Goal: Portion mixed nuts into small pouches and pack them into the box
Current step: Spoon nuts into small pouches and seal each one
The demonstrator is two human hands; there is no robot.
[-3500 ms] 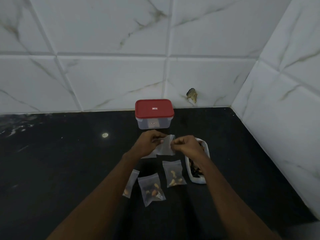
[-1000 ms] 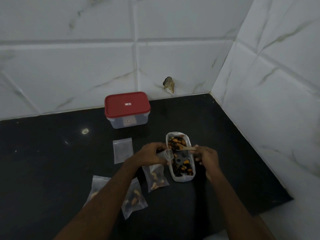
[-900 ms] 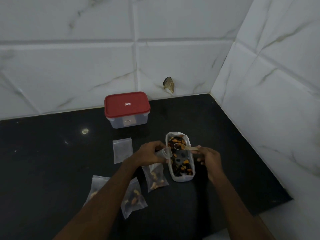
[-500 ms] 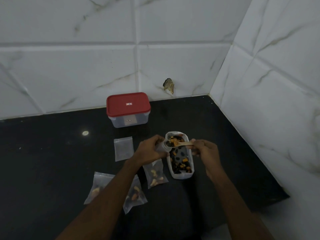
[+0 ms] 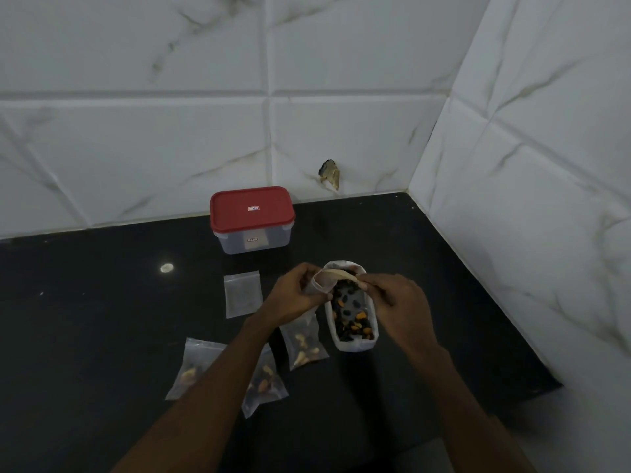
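My left hand grips a small clear pouch with its mouth held open, just left of the white tray of mixed nuts. My right hand pinches a small wooden spoon whose bowl is tipped into the pouch mouth. Three filled pouches lie on the black counter: one beside the tray, one partly under my left forearm, one further left. An empty pouch lies flat. The clear box with a red lid stands closed at the back.
White marble-look tiled walls close the back and the right side, meeting in a corner. A chipped spot marks the back wall. A bright reflection shows on the counter. The counter's front edge runs at the lower right.
The right hand lifted the spoon with nuts from the tray and brought it left to the pouch mouth. The left hand raised the pouch slightly toward the tray's far end.
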